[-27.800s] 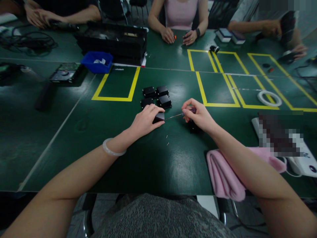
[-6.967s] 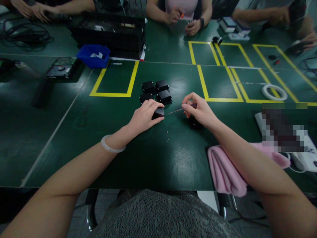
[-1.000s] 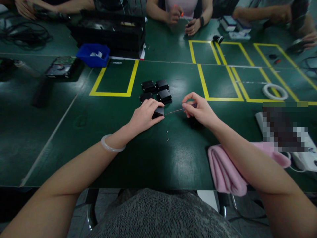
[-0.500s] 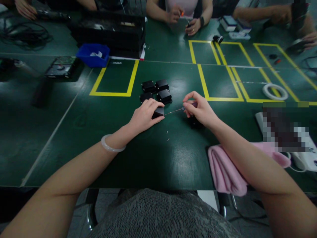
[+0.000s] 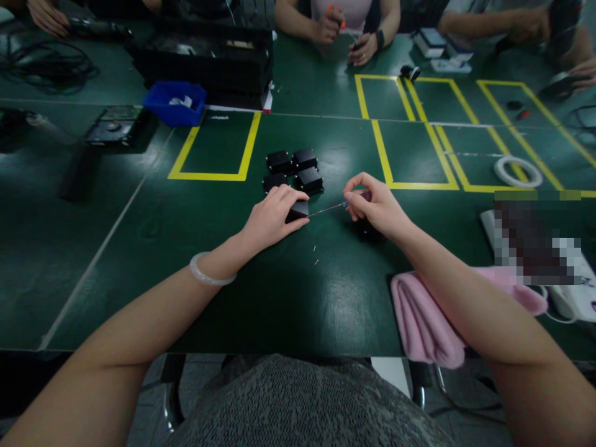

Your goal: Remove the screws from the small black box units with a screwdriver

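My left hand grips a small black box on the green table, thumb on its near side and fingers over the top. In my right hand is a screwdriver, its thin shaft pointing left and its tip at the box's right end. Just beyond my left hand sit several similar black boxes in a cluster. Two small screws lie on the table nearer to me. Another dark item is partly hidden under my right hand.
A folded pink cloth lies at the right front edge, near a white power strip. A blue bin stands back left by a large black case. A tape roll is at right. People's hands work across the table.
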{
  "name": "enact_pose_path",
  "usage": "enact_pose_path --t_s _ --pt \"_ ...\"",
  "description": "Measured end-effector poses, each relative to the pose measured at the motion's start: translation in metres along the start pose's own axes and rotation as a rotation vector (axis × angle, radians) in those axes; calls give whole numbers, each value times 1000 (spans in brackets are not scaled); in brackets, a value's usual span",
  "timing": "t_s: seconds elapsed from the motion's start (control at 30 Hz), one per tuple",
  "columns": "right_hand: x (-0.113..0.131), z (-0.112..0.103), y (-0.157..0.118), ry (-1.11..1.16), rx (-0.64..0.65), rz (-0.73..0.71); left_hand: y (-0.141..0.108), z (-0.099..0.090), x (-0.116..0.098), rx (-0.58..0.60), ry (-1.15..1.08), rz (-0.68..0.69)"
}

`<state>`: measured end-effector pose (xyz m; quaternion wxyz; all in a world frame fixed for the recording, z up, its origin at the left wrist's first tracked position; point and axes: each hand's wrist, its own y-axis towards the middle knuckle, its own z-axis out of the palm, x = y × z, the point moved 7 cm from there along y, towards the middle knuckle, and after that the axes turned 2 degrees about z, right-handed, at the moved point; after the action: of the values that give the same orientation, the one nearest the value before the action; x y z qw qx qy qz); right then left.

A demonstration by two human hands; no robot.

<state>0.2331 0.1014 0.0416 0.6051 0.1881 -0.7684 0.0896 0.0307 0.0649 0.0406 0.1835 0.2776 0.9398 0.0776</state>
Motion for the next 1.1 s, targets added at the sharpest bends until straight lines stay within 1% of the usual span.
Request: enact_pose_path --t_s 0.13,0.37,0.57,0.73,0.87,1.1 --pt "2 0 0 37 -9 -31 0 0 0 -8 -5 8" --pt "1 0 0 -32 -13 8 0 0 0 -7 -4 6" --pt "3 0 1 11 3 -46 0 1 0 -14 -2 13" --pt "2 0 0 15 -9 -9 0 0 0 -14 2 11" --pt "1 0 0 -25 -3 15 0 0 0 -5 0 4" --pt "3 0 1 0 5 -40 0 0 0 -11 -13 9"
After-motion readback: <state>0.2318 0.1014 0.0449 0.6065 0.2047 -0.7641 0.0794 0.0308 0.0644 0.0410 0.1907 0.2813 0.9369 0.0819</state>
